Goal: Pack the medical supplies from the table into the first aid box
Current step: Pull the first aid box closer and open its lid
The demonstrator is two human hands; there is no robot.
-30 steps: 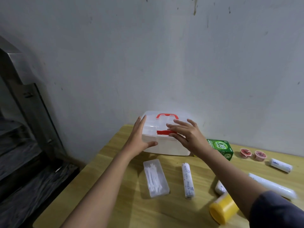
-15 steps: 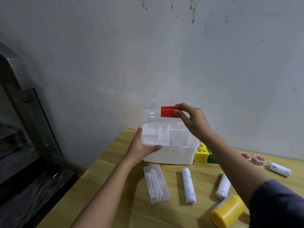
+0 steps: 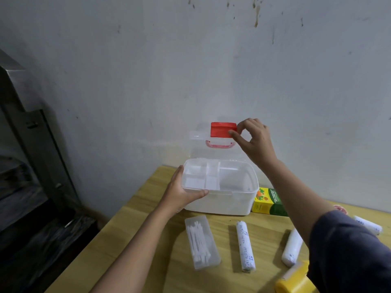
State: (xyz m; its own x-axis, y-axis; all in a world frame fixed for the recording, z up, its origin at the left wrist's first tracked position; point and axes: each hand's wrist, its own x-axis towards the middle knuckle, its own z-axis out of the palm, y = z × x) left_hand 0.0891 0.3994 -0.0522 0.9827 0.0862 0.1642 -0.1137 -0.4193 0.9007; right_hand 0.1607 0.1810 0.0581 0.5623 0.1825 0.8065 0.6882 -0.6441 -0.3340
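Head view: right hand (image 3: 255, 142) pinches red latch (image 3: 223, 129), clear plastic lid (image 3: 213, 151) raised higher than before; left hand (image 3: 179, 192) grips translucent white first aid box (image 3: 222, 199).

We see dim, soft light with a bluish cast. Our arms shadow the counter (image 3: 135, 225). Edges bow and blur.

I'm in a plain, worn room, more a back room or utility corner of a home than a clinic. Before me stands a bare whitewashed wall (image 3: 232, 70), scuffed and streaked with brown drips near the top. My worktop (image 3: 135, 216) is light wood, pushed against it. At my left a dark metal frame (image 3: 27, 123) leans over shadowy dark steps (image 3: 31, 208).
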